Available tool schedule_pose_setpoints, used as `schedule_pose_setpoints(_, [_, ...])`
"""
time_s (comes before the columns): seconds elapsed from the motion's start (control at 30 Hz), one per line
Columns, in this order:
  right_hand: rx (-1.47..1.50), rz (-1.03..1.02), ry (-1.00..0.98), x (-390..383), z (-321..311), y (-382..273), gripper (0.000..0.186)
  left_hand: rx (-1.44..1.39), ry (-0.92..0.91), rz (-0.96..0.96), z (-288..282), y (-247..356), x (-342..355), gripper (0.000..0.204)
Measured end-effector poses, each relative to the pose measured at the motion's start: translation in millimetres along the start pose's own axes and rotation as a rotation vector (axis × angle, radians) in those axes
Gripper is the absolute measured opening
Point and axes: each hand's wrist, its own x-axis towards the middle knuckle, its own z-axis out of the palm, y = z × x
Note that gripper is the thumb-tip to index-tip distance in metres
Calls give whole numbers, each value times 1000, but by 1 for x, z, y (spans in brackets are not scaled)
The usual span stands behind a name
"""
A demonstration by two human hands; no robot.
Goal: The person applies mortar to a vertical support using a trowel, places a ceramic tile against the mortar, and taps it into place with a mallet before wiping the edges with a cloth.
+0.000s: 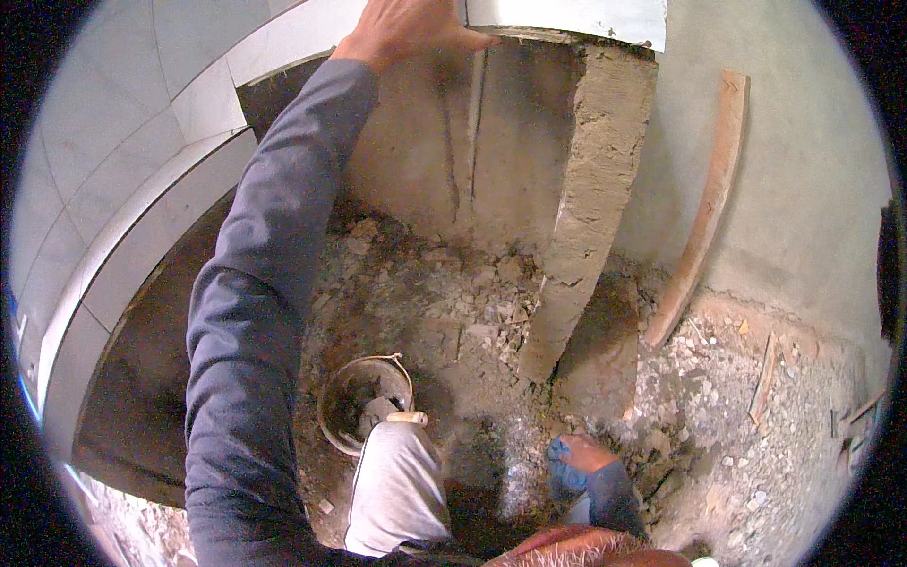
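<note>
My left arm reaches up to the far edge of the view. My left hand rests on the edge of a white tiled slab, its thumb stretched out to the right; the other fingers are partly cut off by the frame. Under the slab stands an upright support coated in rough grey mortar. Low on the right, my right hand is closed on a crumpled blue cloth, close to the rubble floor. Left of it, a round bucket holds grey mortar, with a wooden handle across its rim.
A long wooden strip leans on the plastered wall. Rubble covers the floor, with a smaller wood piece on it. White tiled facing curves along the left. My grey-clad knee is beside the bucket.
</note>
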Motion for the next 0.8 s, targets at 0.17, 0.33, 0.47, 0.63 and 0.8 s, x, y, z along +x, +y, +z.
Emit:
schedule_pose_setpoints(0.17, [63, -108, 37, 25, 49, 44, 47, -22, 41, 22, 4, -3, 0, 126])
schedule_pose_setpoints(0.33, [-59, -55, -245, 44, 46, 22, 49, -46, 35, -22, 4, -1, 1, 126])
schedule_pose_setpoints(0.47, [-79, -157, -191, 42, 46, -1, 56, -76, 49, -3, 3, -2, -2, 123])
schedule_pose_setpoints(0.63, [-12, -188, -144, 59, 81, 29, 61, -86, 32, -13, -5, 0, 1, 121])
schedule_pose_setpoints(0.8, [-116, -113, -148, 63, 95, 40, 59, -86, 8, -20, -7, 4, 5, 121])
